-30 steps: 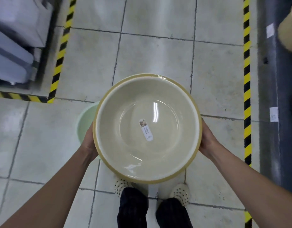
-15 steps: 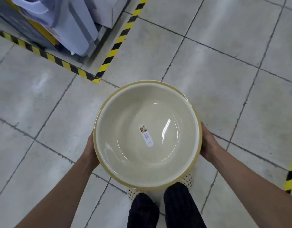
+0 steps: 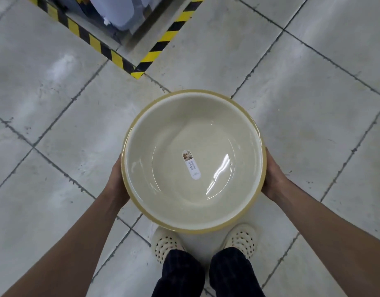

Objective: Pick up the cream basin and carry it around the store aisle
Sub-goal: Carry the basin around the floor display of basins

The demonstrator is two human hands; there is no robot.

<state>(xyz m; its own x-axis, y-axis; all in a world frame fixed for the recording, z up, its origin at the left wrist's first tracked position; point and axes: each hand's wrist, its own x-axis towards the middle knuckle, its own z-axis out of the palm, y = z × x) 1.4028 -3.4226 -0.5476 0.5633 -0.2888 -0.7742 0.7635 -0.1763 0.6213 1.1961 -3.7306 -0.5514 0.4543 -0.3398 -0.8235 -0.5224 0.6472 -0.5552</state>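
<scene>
I am reading the cream basin (image 3: pixel 163 151) as smooth, glossy plastic, with bright highlights glinting inside. Its sticker (image 3: pixel 191 165) is looking like matt paper. The floor tiles (image 3: pixel 56 103) are showing a polished, faintly scuffed glaze. The perforated shoes (image 3: pixel 166 245) are appearing matt, rubbery.

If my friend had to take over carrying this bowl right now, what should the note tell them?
Left hand: holds the left side of the round cream plastic basin at its rim; fingers hidden beneath.
Right hand: holds the right side the same way.
Basin: lifted over the grey tiled floor, above the cream perforated shoes; only a white sticker inside.
Done: basin picked up.
Left: carry it round the aisle; yellow-and-black striped floor tape lies ahead, to the left.
</scene>
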